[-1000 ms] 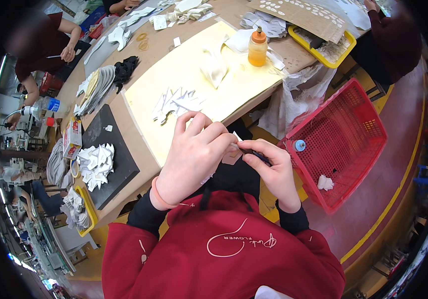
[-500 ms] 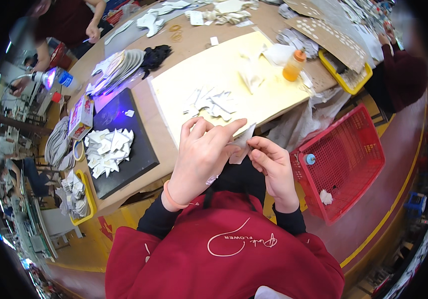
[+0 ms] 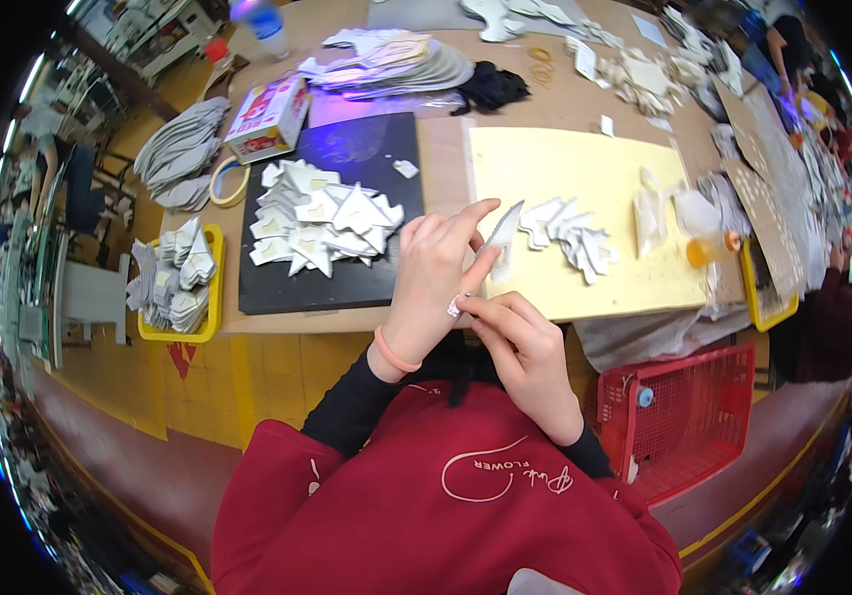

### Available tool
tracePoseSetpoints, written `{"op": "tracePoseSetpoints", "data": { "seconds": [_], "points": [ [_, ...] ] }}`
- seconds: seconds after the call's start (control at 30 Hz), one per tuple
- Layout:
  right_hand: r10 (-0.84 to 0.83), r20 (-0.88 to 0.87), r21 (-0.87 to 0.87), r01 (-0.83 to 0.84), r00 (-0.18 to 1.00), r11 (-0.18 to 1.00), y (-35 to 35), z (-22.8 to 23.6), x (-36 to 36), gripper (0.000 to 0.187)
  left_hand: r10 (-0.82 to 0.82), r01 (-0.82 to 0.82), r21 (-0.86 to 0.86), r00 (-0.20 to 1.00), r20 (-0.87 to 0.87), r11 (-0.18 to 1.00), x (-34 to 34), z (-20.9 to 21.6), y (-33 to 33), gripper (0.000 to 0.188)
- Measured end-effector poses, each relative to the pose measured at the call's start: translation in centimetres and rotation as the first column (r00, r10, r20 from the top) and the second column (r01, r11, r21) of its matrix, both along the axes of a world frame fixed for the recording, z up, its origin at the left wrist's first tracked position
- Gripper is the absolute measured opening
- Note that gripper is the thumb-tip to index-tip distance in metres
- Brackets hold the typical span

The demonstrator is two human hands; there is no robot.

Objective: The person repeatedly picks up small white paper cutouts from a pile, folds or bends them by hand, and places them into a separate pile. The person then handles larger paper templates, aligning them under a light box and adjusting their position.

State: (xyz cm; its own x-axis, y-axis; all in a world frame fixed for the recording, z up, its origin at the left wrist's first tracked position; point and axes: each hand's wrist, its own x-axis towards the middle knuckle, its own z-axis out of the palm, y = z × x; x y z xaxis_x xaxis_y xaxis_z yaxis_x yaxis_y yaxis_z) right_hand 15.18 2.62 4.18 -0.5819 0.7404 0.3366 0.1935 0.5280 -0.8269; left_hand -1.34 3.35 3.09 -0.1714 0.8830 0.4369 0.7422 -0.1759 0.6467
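My left hand (image 3: 436,266) is raised above the front edge of the yellow board (image 3: 565,159). A thin, pointed, pale cut piece (image 3: 504,230) stands up between its thumb and index finger. Around that wrist is a peach-coloured band (image 3: 396,352). A small shiny patch (image 3: 456,304) sticks to the back of the left hand near the thumb. With fingertips pinched together, my right hand (image 3: 525,352) touches this patch at its edge. On the board, just beyond the hands, lies a loose row of white cut pieces (image 3: 574,238).
A black board (image 3: 366,139) at left bears a heap of white pieces (image 3: 322,218). Beside it are a yellow tray (image 3: 213,288), tape roll (image 3: 229,181) and box (image 3: 269,117). An orange bottle (image 3: 711,250) is at right; a red crate (image 3: 683,421) stands below.
My right hand has left the pale piece and moved down to the shiny patch on my left hand. The left hand keeps the piece. The view has swung left.
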Motion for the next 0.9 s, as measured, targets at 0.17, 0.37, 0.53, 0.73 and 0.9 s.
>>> {"op": "tracePoseSetpoints", "data": {
  "seconds": [0.17, 0.37, 0.53, 0.73, 0.9],
  "points": [
    [0.203, 0.148, -0.173, -0.177, 0.968, 0.969, 1.6, -0.5, -1.8, 0.043, 0.223, -0.223, -0.024, 0.952, 0.211, 0.975, -7.0, -1.2, -1.2, 0.037],
    [-0.112, 0.402, -0.026, 0.134, 0.909, 0.991, 5.5, -5.1, -3.8, 0.040, 0.523, -0.510, -0.116, 0.830, 0.193, 0.852, -17.8, -3.9, -4.8, 0.026],
    [-0.176, 0.459, 0.083, 0.155, 0.871, 0.984, 8.4, -8.5, -3.2, 0.037, 0.568, -0.564, -0.072, 0.806, 0.169, 0.823, -20.7, -5.2, -6.1, 0.025],
    [-0.116, 0.264, -0.040, 0.131, 0.958, 0.991, 7.2, -6.3, -6.7, 0.064, 0.597, -0.618, 0.011, 0.764, 0.244, 0.786, -20.4, -5.6, -5.5, 0.047],
    [0.054, 0.479, 0.256, -0.198, 0.876, 0.946, 5.9, -6.2, -13.9, 0.087, 0.538, -0.553, 0.063, 0.827, 0.163, 0.831, -18.8, -7.4, -5.1, 0.063]
  ]
}}
